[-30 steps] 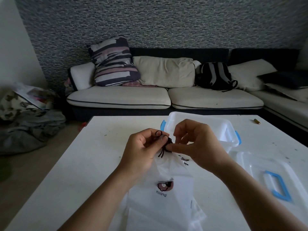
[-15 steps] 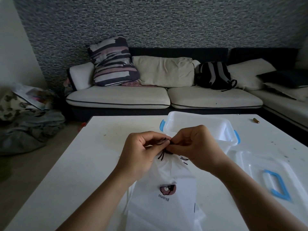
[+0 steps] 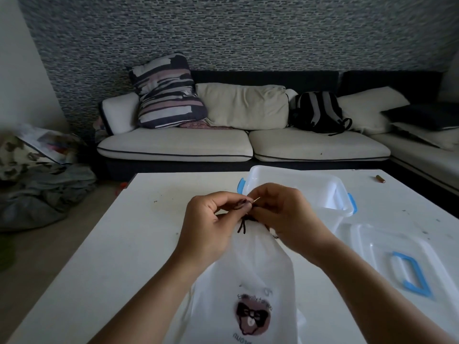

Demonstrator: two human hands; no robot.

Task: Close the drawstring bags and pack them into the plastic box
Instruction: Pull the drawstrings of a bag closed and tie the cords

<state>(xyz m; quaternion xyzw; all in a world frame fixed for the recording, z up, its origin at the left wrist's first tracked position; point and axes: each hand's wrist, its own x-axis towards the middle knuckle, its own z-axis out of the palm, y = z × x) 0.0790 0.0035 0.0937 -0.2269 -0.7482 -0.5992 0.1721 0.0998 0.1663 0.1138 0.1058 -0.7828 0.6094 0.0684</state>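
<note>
One white bag [image 3: 250, 281] stands near the desk's [image 3: 124, 244] near edge, its gathered neck raised between both hands. The left hand [image 3: 208, 224] and right hand [image 3: 285, 217] each pinch the dark cord [image 3: 242, 225] at the neck. One open box [image 3: 305, 192] sits just beyond the hands; its lid [image 3: 397, 256] lies flat to the right. The desk's left half is open room. A sofa [image 3: 223, 145] stands beyond the far edge.
</note>
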